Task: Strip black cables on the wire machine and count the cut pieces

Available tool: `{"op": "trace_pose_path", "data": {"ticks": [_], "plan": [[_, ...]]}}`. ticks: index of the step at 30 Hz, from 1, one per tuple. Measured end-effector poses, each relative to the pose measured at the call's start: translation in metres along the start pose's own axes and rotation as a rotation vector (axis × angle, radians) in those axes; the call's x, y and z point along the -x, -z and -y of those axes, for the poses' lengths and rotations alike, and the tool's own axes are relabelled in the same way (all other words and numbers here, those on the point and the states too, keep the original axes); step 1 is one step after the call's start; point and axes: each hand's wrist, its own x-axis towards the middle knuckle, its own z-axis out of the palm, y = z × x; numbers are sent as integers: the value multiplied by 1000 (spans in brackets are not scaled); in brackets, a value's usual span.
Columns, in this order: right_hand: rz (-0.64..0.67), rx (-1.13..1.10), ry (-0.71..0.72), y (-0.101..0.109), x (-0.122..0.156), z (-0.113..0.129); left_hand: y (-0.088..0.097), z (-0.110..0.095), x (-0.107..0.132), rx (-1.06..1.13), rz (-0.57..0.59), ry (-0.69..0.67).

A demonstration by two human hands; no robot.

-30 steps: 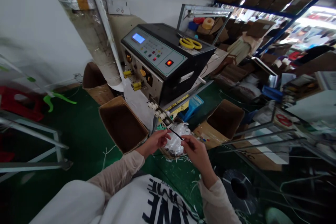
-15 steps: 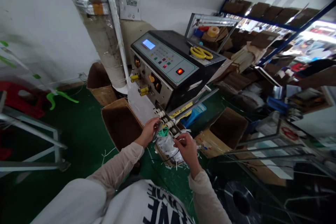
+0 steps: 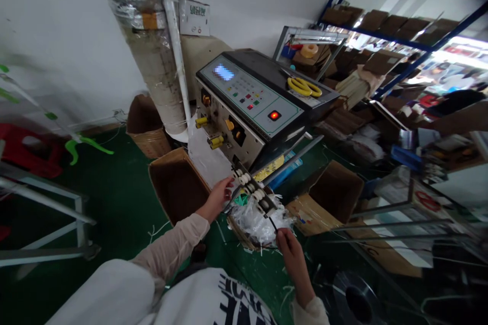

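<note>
A cutting and stripping machine [image 3: 247,96] with a lit display and a glowing red switch stands ahead of me. From its front right sticks out a bracket with white guide rollers [image 3: 251,188]. My left hand [image 3: 218,200] is at the left edge of this bracket, its fingers bent against it beside the rollers. My right hand [image 3: 293,251] pinches a black cable [image 3: 272,223] between thumb and fingers, just beyond the bracket's near end. The cable runs up into the rollers, where its further course is hidden. Below lies a carton of clear plastic scraps [image 3: 259,226].
Yellow-handled scissors [image 3: 304,87] lie on the machine's top. An open carton [image 3: 179,183] stands left of the rollers, another carton [image 3: 328,193] to the right. A wrapped pipe [image 3: 152,61] rises at the left. Black coiled cable [image 3: 356,299] lies low on the right.
My right hand has moved down and right, away from the rollers, with a length of black cable now showing between. My left hand stays at the bracket. The view has shifted slightly.
</note>
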Motion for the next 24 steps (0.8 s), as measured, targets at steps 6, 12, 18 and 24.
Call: {"op": "trace_pose_path", "data": {"ticks": [6, 12, 18, 24], "plan": [[-145, 46, 27, -20, -20, 39, -2, -30, -33, -88, -65, -134], [-128, 62, 10, -21, -24, 47, -5, -56, -54, -34, 42, -110], [-166, 294, -125, -6, -11, 38, 5, -70, -75, 140, 82, -58], [-191, 312, -218, 5, -2, 26, 10, -83, -87, 271, 38, -46]]}}
